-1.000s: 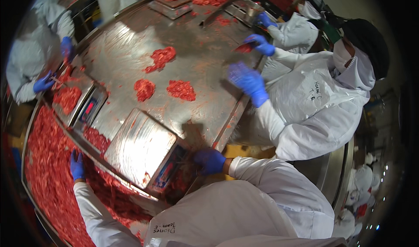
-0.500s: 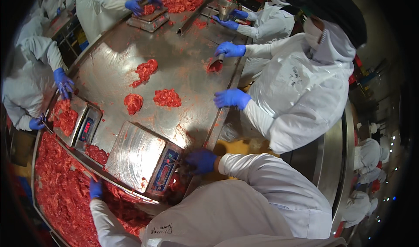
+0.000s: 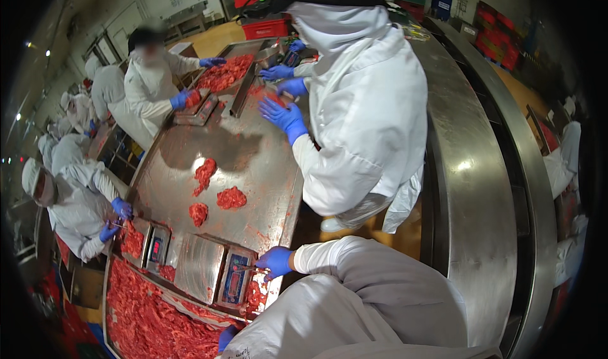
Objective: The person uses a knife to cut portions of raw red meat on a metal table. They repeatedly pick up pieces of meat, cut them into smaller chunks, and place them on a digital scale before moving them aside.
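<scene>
My right hand (image 3: pixel 273 262), in a blue glove, rests with curled fingers at the right corner of a steel weighing scale (image 3: pixel 199 267), beside its display (image 3: pixel 233 284). Whether it grips anything is unclear. My left hand (image 3: pixel 226 337) shows only as a bit of blue glove under my white sleeve, at the edge of a large heap of red minced meat (image 3: pixel 142 318). Three small meat portions (image 3: pixel 231 198) lie on the steel table (image 3: pixel 266 169) beyond the scale.
A co-worker in a white coat (image 3: pixel 367 105) stands at the table's right edge, gloved hand (image 3: pixel 285 118) over it. More workers stand on the left and far side (image 3: pixel 149 86). A second scale (image 3: pixel 155 248) sits to the left. Red crates (image 3: pixel 266 26) are at the back.
My view has swung right and up. My left hand has drawn back from the meat heap to under my sleeve. My right hand stays at the scale. The co-worker's hands have moved farther along the table.
</scene>
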